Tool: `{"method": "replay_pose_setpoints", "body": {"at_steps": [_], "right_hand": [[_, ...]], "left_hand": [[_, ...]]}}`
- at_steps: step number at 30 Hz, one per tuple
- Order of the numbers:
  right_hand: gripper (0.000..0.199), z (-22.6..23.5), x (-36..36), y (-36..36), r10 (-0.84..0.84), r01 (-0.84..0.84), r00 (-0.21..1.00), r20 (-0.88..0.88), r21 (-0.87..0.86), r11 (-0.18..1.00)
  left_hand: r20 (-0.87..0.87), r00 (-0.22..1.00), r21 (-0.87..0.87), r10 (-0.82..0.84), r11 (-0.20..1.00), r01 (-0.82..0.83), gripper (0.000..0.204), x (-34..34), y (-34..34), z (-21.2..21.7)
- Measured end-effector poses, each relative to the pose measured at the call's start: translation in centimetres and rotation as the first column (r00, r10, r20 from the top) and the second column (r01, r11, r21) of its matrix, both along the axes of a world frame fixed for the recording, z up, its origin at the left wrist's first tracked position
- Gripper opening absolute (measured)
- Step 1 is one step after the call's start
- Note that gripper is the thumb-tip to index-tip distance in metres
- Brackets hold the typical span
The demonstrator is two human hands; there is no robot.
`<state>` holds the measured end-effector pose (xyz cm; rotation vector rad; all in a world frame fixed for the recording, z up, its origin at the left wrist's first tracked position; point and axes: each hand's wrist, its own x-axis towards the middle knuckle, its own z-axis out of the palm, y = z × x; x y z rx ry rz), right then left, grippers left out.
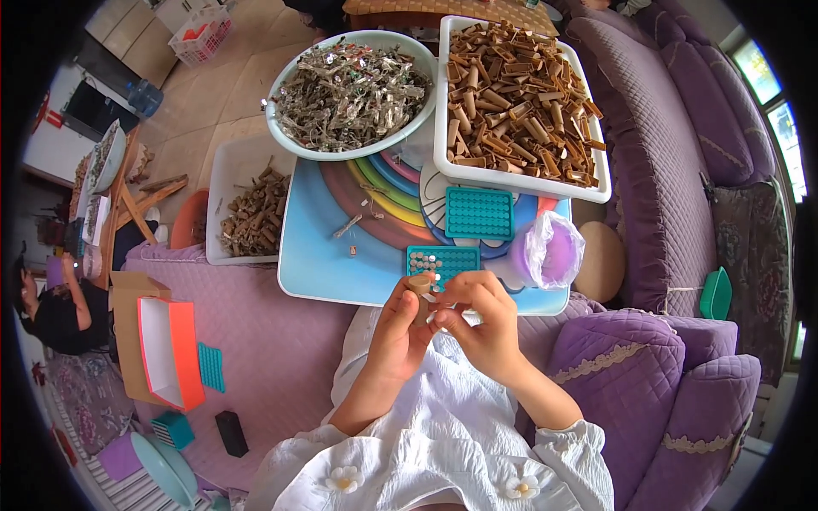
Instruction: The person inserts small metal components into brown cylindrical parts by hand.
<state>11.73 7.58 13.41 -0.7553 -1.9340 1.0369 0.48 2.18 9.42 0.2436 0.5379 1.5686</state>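
Between the thumb and fingers of my left hand is a small brown round-topped piece, held upright. My right hand is closed in a pinch close beside it, with small whitish bits at its fingertips that I cannot make out. Just beyond both hands lies a teal tray with small hollows; several small round pieces sit in its left part, and my fingers cover its near edge. Farther back is a second teal tray. A purple container lined with clear plastic stands right of my right hand.
The blue table with a rainbow print also carries a basin of silvery scraps and a white tub of brown half-tubes. Left of it sits a bin of brown pieces. An orange-red box lies on the sofa. Another person sits far left.
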Motion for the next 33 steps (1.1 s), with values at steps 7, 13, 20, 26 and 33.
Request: {"method": "replay_pose_setpoints", "body": {"at_steps": [7, 13, 20, 26, 33], "right_hand": [[0.015, -0.5, -0.4, 0.0, -0.055, 0.064, 0.998, -0.037, 0.344, 0.937], [0.019, -1.2, -0.4, 0.0, -0.097, 0.107, 0.994, -0.046, 0.472, 0.875], [0.019, -0.5, -0.4, -0.3, -0.056, 0.008, 0.995, 0.080, 0.508, 0.862], [0.019, -1.3, -0.8, -0.1, -0.042, 0.006, 0.997, 0.067, 0.465, 0.885], [0.020, -1.1, -0.3, 0.6, 0.015, -0.062, 0.990, 0.137, 0.351, 0.934]], "left_hand": [[-0.020, 0.999, 0.034, -0.029, 0.999, 0.030, 0.032, 1.0, 0.0, 1.0], [-0.150, 0.988, 0.046, 0.044, 0.998, -0.038, 0.028, 1.8, -0.4, 1.3], [-0.309, 0.947, 0.087, 0.089, 0.994, -0.065, 0.029, 1.7, -0.5, 1.3], [-0.378, 0.923, 0.054, 0.075, 0.997, -0.058, 0.026, 1.5, -0.6, 1.2], [-0.364, 0.930, 0.042, 0.045, 0.999, -0.032, 0.030, 0.9, -0.2, 0.8]]}}
